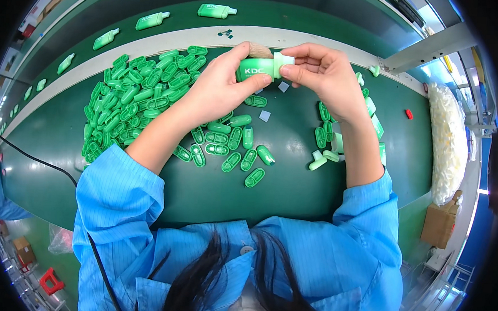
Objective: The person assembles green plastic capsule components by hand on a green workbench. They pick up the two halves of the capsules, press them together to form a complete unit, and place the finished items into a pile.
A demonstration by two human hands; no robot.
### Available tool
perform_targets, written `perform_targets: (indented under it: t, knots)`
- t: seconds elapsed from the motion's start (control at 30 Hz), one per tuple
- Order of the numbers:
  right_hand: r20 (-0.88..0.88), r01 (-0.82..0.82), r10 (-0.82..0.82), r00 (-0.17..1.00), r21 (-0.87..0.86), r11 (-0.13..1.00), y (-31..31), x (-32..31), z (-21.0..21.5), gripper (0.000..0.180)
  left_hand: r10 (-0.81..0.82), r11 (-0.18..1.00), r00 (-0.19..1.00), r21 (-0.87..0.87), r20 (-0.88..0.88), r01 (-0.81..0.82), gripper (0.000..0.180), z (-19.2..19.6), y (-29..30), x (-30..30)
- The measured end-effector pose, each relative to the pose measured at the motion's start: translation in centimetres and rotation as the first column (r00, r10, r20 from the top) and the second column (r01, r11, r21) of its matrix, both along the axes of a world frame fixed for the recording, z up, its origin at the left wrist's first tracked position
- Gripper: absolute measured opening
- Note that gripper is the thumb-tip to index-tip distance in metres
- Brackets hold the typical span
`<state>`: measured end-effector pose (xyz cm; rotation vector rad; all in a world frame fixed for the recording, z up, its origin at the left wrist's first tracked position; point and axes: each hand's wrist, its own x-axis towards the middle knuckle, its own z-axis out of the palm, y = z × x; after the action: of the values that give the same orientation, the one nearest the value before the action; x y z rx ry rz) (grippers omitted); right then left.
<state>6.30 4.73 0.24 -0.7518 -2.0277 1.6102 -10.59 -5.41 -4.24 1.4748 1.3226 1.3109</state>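
My left hand (pixel 221 85) is closed round the body of a green vape (pixel 257 70) that fades to pale green, lying sideways above the table. A beige cover (pixel 259 50) wraps one of its fingertips. My right hand (pixel 327 75) pinches the vape's pale mouthpiece end (pixel 283 60) between thumb and fingers. Left of and below my left hand spreads a heap of green oval caps (pixel 146 90), several lying loose nearer me. Small grey squares (pixel 264 116) rest below the vape. Beside my right forearm are more caps (pixel 321 137) and pale mouthpiece pieces (pixel 317 161), partly hidden by the arm.
Beyond a white rail (pixel 154 44), several finished-looking vapes (pixel 152 20) lie in a row on a green belt. A bag of pale parts (pixel 445 144) stands at the right edge, near a cardboard box (pixel 439 225). A red piece (pixel 409 114) lies on the right.
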Motion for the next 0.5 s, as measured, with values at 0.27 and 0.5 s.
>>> perform_targets:
  t: [0.27, 0.5]
  knots:
    - [0.004, -0.017, 0.018, 1.000, -0.120, 0.993, -0.22, -0.22, -0.23, 0.022, -0.044, 0.999, 0.996, -0.005, 0.078, 0.044, 0.032, -0.04, -0.14, -0.53]
    - [-0.024, 0.019, -0.020, 0.999, -0.066, 0.998, -0.81, -0.72, -0.32, 0.025, -0.024, 1.000, 0.997, 0.014, 0.072, 0.023, 0.031, 0.21, -0.40, -0.73]
